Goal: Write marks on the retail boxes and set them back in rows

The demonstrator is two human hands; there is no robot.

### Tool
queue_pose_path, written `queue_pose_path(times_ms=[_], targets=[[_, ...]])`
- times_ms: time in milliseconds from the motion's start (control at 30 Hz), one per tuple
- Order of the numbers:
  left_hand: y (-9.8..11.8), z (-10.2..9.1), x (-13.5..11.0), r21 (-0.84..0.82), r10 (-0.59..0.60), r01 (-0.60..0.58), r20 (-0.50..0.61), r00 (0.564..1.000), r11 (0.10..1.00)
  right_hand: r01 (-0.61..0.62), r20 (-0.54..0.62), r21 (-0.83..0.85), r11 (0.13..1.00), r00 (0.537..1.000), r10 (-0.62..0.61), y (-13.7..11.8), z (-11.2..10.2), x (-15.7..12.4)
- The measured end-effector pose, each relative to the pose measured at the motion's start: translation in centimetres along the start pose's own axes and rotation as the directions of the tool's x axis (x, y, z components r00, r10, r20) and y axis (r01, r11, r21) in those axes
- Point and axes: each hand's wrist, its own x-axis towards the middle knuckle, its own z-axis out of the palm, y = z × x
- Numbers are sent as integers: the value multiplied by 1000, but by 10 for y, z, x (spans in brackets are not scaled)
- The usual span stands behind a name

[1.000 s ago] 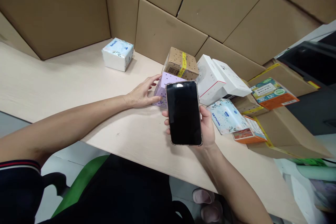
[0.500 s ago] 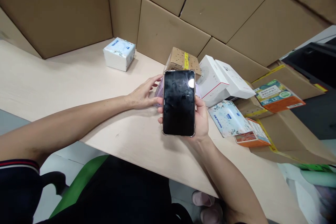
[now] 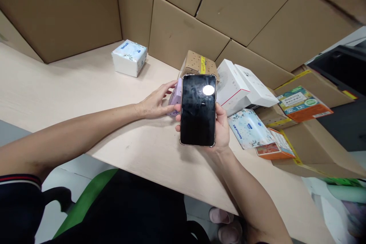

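My right hand (image 3: 221, 129) is closed around a smartphone (image 3: 198, 116) in a clear case. Its dark screen faces me and carries a bright round reflection. Behind the phone a lilac packet (image 3: 177, 93) stands on the table, mostly hidden. My left hand (image 3: 157, 101) holds the left side of this packet, thumb at the near side and fingers at the far side. Just beyond is a brown dotted carton (image 3: 197, 62) with yellow tape.
A tissue pack (image 3: 130, 58) sits at the back left of the table (image 3: 71, 87). To the right are white boxes (image 3: 233, 85), another tissue pack (image 3: 250, 127), an orange-and-green box (image 3: 304, 103) and open cartons (image 3: 326, 145). Large cardboard boxes (image 3: 185, 30) wall the back.
The phone in my right hand has shifted slightly right and up, so more of the lilac packet shows. My left hand has stayed in place on the packet.
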Motion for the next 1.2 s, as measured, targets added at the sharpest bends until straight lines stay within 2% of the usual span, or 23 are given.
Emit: queue_pose_path(times_ms=[100, 267, 400, 567, 867, 967, 1033, 1067, 1100, 1133, 1200], targets=[[1, 0, 0, -2, -2, 2, -2, 1000, 1000, -3, -16, 12, 1000, 1000, 3, 0, -1, 0], [3, 1, 0, 14, 5, -5, 0, 1000, 1000, 13, -10, 163, 986, 1000, -11, 0, -1, 3], [7, 1, 1, 47, -15, 15, -4, 1000, 999, -26, 20, 259, 965, 1000, 22, 0, -4, 6], [13, -1, 2, 56, -43, 42, 16, 999, 998, -66, 41, 282, 957, 998, 56, -1, -7, 7], [3, -5, 4, 14, -123, 123, 36, 992, 992, -81, 43, 133, 988, 996, 76, -1, -6, -1], [-3, -6, 4, -34, -140, 142, 54, 989, 989, -140, 66, -28, 990, 988, 142, 4, -10, -10], [-5, -7, 4, -80, -173, 178, 62, 983, 981, -136, 92, -213, 968, 983, 158, 8, -14, -19], [-5, -7, 4, -93, -192, 198, 66, 979, 976, -100, 111, -351, 931, 983, 147, 10, -16, -25], [-6, -6, 5, -99, -205, 212, 69, 976, 972, -40, 138, -510, 859, 982, 128, 12, -18, -31], [-6, -6, 5, -99, -207, 214, 75, 976, 972, 43, 182, -669, 742, 977, 107, 14, -19, -38], [-6, -4, 7, -102, -170, 180, 94, 981, 978, 227, 283, -885, 407, 955, 84, 21, -19, -49]])
